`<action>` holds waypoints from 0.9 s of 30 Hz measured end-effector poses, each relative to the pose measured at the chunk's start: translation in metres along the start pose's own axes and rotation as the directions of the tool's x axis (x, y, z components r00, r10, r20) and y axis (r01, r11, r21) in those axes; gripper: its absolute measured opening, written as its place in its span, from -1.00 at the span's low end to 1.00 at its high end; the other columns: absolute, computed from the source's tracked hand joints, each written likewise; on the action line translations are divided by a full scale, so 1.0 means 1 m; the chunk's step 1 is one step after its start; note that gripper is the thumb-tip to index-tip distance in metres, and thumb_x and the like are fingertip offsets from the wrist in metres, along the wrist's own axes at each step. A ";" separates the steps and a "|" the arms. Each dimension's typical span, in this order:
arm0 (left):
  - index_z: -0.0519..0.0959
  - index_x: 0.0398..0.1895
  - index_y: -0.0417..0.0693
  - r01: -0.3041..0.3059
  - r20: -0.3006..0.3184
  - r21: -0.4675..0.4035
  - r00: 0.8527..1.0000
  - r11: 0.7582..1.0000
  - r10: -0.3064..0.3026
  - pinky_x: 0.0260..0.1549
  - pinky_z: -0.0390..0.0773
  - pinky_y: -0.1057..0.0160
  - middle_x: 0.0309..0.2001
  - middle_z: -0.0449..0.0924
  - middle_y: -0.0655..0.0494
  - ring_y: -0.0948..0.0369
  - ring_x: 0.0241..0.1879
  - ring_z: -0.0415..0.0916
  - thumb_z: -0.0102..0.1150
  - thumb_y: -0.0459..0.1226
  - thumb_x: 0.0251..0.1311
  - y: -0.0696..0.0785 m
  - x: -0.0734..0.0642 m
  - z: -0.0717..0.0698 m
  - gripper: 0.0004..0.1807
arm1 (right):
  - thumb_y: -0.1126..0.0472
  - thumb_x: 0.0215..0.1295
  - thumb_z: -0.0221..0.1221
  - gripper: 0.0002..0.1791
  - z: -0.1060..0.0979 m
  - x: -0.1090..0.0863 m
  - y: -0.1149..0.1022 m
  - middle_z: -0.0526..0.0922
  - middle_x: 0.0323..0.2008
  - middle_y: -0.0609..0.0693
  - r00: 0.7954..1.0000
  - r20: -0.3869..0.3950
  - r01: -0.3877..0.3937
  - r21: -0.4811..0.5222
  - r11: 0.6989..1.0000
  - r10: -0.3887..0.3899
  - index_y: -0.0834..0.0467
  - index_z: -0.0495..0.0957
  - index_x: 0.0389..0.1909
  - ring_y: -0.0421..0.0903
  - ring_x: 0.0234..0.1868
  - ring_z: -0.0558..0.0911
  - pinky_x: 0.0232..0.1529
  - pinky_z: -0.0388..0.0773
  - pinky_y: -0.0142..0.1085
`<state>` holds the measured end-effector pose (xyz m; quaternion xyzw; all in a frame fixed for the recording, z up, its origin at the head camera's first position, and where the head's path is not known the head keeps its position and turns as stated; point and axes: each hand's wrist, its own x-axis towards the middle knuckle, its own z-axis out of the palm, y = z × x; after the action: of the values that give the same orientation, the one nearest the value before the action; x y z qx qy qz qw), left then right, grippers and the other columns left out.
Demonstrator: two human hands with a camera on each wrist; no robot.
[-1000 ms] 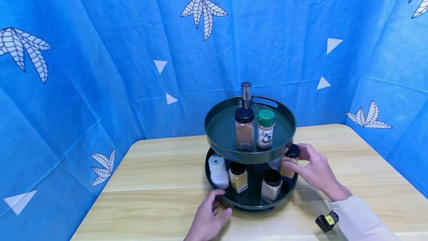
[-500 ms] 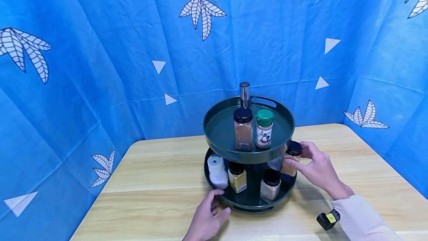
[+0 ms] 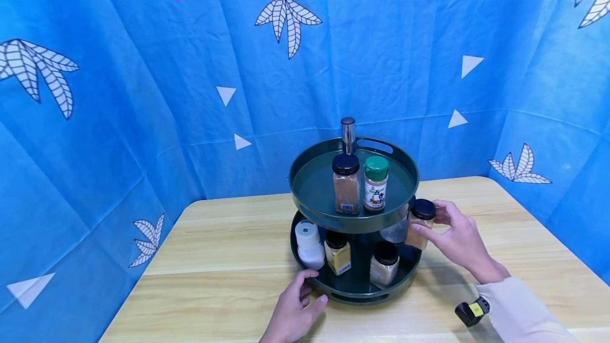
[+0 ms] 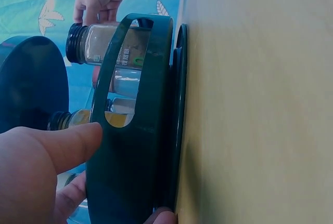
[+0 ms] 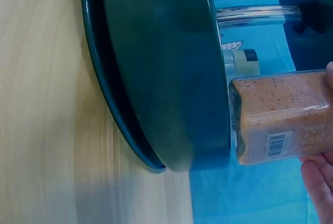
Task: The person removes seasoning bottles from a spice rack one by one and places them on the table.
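A dark green two-tier spice rack (image 3: pixel 355 298) stands on the table. My left hand (image 3: pixel 294 308) holds the front-left rim of its lower tray, a finger over the edge and the thumb in front. At the right side, my right hand (image 3: pixel 459 237) grips a black-lidded spice jar (image 3: pixel 419 226) of orange-brown powder. In the right wrist view, that jar (image 5: pixel 286 117) has its base just above the lower tray's rim. Also in the lower tray are a white bottle (image 3: pixel 311 250), a yellow-labelled jar (image 3: pixel 338 255), a pale-powder jar (image 3: pixel 384 268) and a partly hidden clear container (image 3: pixel 395 233).
The upper tray (image 3: pixel 312 184) holds a brown-powder jar (image 3: pixel 346 189) and a green-capped shaker (image 3: pixel 376 187) beside the metal post (image 3: pixel 348 136). Blue patterned cloth (image 3: pixel 391 57) hangs behind and at both sides of the wooden table (image 3: pixel 219 258).
My right hand has moved slightly right and up with the orange-brown jar, drawing it outward from beneath the upper tray. My left hand stays at the rim.
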<state>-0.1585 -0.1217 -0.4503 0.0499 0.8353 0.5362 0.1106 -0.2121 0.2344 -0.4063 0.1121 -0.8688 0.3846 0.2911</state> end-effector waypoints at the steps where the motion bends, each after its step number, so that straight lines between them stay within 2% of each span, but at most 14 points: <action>1: 0.39 0.24 0.05 0.000 0.000 -0.001 1.000 1.000 0.000 0.08 0.46 -0.14 0.33 0.26 -0.25 -0.21 0.23 0.32 0.31 -0.18 0.19 0.000 0.000 0.000 -0.45 | 0.17 0.03 0.47 -0.38 -0.001 0.000 0.000 0.69 -0.22 0.24 1.000 0.000 -0.002 0.001 1.000 0.002 0.33 0.42 0.05 0.19 -0.22 0.69 -0.22 0.40 -0.66; 5: 0.40 0.23 0.05 -0.012 -0.003 -0.004 1.000 1.000 0.012 0.09 0.46 -0.13 0.33 0.26 -0.25 -0.21 0.23 0.32 0.32 -0.18 0.18 0.000 -0.001 0.000 -0.46 | 0.18 0.04 0.46 -0.38 -0.003 0.001 0.000 0.68 -0.20 0.26 1.000 -0.001 -0.006 0.010 1.000 0.006 0.33 0.41 0.06 0.21 -0.21 0.68 -0.21 0.33 -0.73; 12: 0.40 0.23 0.06 -0.031 -0.003 -0.006 1.000 0.999 0.031 0.09 0.46 -0.14 0.33 0.26 -0.24 -0.20 0.23 0.32 0.32 -0.19 0.18 0.000 -0.002 0.000 -0.46 | 0.20 0.03 0.47 -0.39 -0.005 0.000 0.001 0.68 -0.21 0.27 1.000 -0.018 -0.007 0.012 1.000 0.007 0.34 0.41 0.04 0.21 -0.22 0.68 -0.21 0.32 -0.76; 16: 0.40 0.23 0.07 -0.026 -0.002 -0.003 1.000 1.000 0.026 0.09 0.46 -0.14 0.33 0.26 -0.24 -0.20 0.23 0.32 0.32 -0.18 0.17 0.000 -0.002 0.000 -0.45 | 0.20 0.01 0.48 -0.40 -0.006 -0.001 0.002 0.69 -0.22 0.23 0.999 -0.031 -0.007 0.002 1.000 0.007 0.31 0.43 0.02 -0.09 -0.24 0.69 -0.21 0.34 -0.76; 19: 0.39 0.23 0.07 -0.020 -0.001 -0.002 1.000 1.000 0.020 0.09 0.46 -0.14 0.33 0.26 -0.24 -0.20 0.23 0.32 0.33 -0.18 0.17 -0.001 -0.001 0.000 -0.45 | 0.19 0.00 0.49 -0.39 -0.008 -0.001 0.004 0.69 -0.23 0.21 0.999 -0.039 -0.010 -0.008 1.000 0.009 0.30 0.44 0.03 -0.35 -0.25 0.61 -0.21 0.38 -0.73; 27: 0.40 0.23 0.07 0.005 0.005 -0.002 1.000 1.000 -0.005 0.07 0.48 -0.13 0.31 0.27 -0.28 -0.22 0.20 0.35 0.33 -0.16 0.16 -0.001 -0.001 0.000 -0.44 | 0.21 -0.03 0.50 -0.39 -0.011 -0.001 0.006 0.70 -0.25 0.21 0.998 -0.057 0.005 0.000 1.000 -0.005 0.30 0.45 0.02 -0.56 -0.26 0.50 -0.22 0.42 -0.70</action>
<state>-0.1577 -0.1221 -0.4513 0.0489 0.8346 0.5367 0.1141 -0.2093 0.2464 -0.4049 0.1034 -0.8599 0.3869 0.3166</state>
